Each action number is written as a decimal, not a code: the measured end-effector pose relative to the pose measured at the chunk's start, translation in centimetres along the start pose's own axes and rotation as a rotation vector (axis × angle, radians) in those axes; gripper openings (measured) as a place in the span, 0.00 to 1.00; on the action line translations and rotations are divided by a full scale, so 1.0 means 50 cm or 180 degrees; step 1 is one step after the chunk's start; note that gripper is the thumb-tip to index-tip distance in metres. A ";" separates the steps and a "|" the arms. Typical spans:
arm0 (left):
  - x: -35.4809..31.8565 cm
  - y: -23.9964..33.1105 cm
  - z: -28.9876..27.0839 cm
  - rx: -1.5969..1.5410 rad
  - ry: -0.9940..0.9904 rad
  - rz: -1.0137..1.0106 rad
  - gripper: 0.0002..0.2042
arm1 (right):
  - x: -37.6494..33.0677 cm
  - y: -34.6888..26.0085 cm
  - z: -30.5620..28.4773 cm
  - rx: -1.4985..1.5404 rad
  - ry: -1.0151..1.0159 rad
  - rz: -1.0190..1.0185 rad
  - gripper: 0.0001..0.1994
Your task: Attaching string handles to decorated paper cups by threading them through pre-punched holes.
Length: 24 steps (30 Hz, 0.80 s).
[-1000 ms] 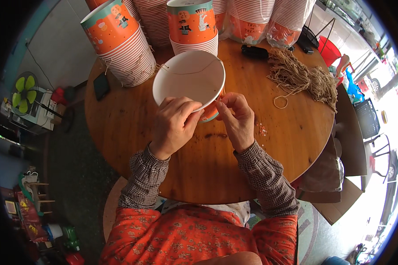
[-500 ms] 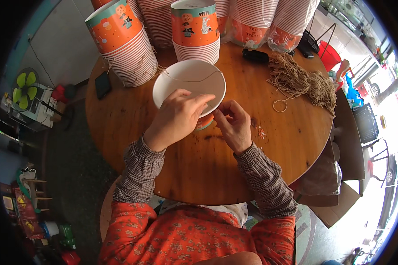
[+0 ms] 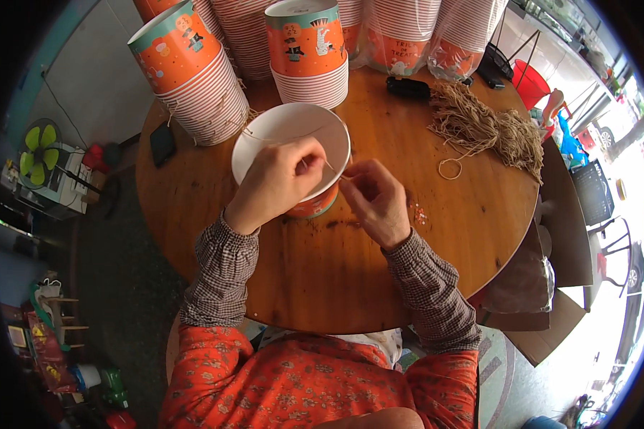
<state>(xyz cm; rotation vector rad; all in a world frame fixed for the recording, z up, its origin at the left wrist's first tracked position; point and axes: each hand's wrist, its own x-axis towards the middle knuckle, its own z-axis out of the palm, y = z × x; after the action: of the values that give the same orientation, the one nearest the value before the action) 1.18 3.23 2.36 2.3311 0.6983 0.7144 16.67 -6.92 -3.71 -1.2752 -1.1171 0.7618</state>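
A paper bucket, white inside and orange outside, stands tilted on the table in front of me. A thin twine cord runs across its mouth from the left rim. Over the near part of the opening, my left hand is closed in a pinch, and a thin strand shows at its fingertips. My right hand is pinched at the bucket's right rim, on what looks like the cord's end at the outside of the wall. The fingers partly hide the cord there.
Tall stacks of matching buckets line the table's far side, some wrapped in clear plastic. A bundle of twine cords lies at the right, one loop beside it. A dark phone rests at the left edge. Cardboard boxes stand right of the table.
My left hand has curled from stretched fingers into a pinch on the cord. The bucket has shifted slightly left and tilted. My right hand stays near the right rim.
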 end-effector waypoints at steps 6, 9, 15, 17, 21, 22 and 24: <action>-0.005 0.007 0.002 -0.0177 0.0468 0.0732 0.01 | 0.005 -0.013 -0.019 -0.0187 0.0490 -0.0711 0.07; -0.007 0.022 0.005 0.0380 0.0527 0.1253 0.03 | -0.003 -0.030 -0.006 -0.0313 0.0329 -0.1032 0.08; -0.012 0.038 0.034 0.0494 0.0632 0.1520 0.06 | -0.003 -0.016 -0.001 -0.0339 0.0208 -0.1094 0.07; -0.011 0.038 0.038 0.0273 0.0633 0.1427 0.07 | -0.003 -0.016 -0.003 -0.0337 0.0218 -0.1123 0.07; -0.018 0.046 0.036 0.0100 0.0642 0.0960 0.09 | -0.003 -0.024 -0.006 -0.0062 0.0321 -0.0968 0.07; -0.017 0.040 0.038 0.0159 0.0573 0.1000 0.10 | -0.003 -0.024 -0.007 -0.0064 0.0319 -0.1019 0.07; -0.018 0.034 0.038 0.0221 0.0505 0.1036 0.11 | -0.004 -0.022 -0.007 -0.0229 0.0267 -0.1188 0.07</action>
<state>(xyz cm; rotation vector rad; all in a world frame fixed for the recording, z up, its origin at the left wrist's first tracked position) 2.24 0.79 1.90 2.5013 0.4172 1.0427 16.81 -7.43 -2.63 -1.1028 -1.2756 0.3891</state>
